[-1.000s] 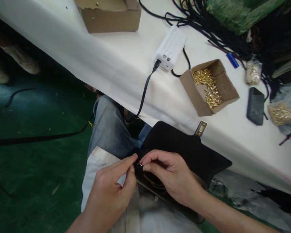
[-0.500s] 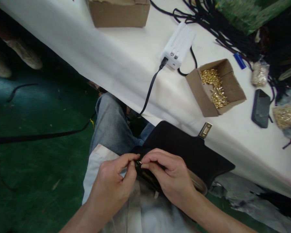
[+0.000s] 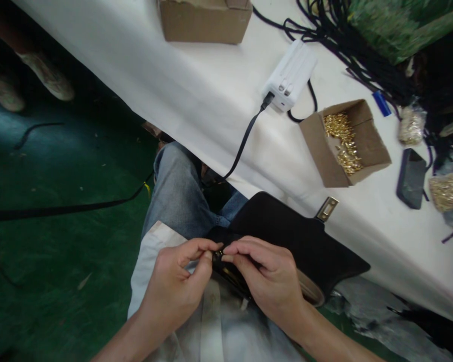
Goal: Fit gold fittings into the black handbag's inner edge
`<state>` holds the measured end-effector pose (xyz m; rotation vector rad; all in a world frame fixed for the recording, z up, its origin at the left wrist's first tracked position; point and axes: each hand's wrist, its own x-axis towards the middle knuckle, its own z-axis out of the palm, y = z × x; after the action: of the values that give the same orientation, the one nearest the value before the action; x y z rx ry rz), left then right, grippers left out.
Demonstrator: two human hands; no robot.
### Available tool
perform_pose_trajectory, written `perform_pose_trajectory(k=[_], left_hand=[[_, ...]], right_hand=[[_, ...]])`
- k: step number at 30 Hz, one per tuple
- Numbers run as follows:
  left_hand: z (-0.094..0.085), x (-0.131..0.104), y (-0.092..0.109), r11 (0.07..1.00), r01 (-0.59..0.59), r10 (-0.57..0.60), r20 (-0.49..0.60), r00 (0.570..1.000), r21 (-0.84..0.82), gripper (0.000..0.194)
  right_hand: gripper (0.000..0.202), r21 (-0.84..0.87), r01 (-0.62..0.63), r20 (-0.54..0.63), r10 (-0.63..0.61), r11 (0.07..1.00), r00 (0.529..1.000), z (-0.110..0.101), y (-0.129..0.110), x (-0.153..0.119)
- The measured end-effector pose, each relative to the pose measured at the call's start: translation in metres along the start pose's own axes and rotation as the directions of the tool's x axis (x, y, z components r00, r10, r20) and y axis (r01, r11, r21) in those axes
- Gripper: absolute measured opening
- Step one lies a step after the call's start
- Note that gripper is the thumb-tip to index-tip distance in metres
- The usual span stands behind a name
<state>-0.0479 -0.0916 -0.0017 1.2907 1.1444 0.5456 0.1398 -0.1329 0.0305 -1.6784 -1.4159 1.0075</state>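
Note:
A black handbag [image 3: 283, 236] lies across my lap with its flap turned up, and a gold clasp plate [image 3: 327, 208] sticks out from the flap's edge. At the bag's near side, my left hand [image 3: 181, 276] pinches thumb and forefinger at a small dark and gold metal fitting [image 3: 218, 255]. Facing it, my right hand [image 3: 270, 276] pinches the other side of that fitting. The fingertips almost meet, and they hide most of the fitting's shape.
On the white table stand an open carton [image 3: 347, 143] of small gold parts, a white power bank [image 3: 290, 73] with a black cable, a dark phone [image 3: 411, 178] and another cardboard box [image 3: 206, 22]. Black cords [image 3: 340, 40] lie behind. Another person's shoes [image 3: 47, 75] are at far left.
The whole view has shifted slightly, so the table things sit a little further right and lower. Both hands stay pinched at the same fitting, with fingertips barely moved.

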Motion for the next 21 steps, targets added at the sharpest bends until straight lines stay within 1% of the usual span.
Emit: perform_pose_trajectory(k=[3, 10, 15, 21], left_hand=[[0.001, -0.003, 0.002, 1.0, 0.0, 0.0, 0.0, 1.0, -0.029, 0.021], [0.003, -0.005, 0.001, 0.971, 0.111, -0.11, 0.019, 0.994, -0.211, 0.019], [0.0, -0.004, -0.004, 0.955, 0.158, -0.147, 0.061, 0.987, -0.252, 0.019], [0.0, -0.006, -0.012, 0.933, 0.21, -0.192, 0.089, 0.977, -0.293, 0.017]], right_hand=[[0.021, -0.018, 0.016, 0.0, -0.016, 1.0, 1.0, -0.001, 0.0, -0.003], [0.022, -0.06, 0.064, 0.042, -0.062, 0.996, 0.997, -0.002, -0.001, -0.009], [0.02, -0.128, 0.071, 0.085, -0.06, 0.989, 0.995, 0.0, -0.003, -0.013], [0.017, -0.15, 0.104, 0.121, -0.086, 0.983, 0.989, 0.0, -0.003, -0.015]])
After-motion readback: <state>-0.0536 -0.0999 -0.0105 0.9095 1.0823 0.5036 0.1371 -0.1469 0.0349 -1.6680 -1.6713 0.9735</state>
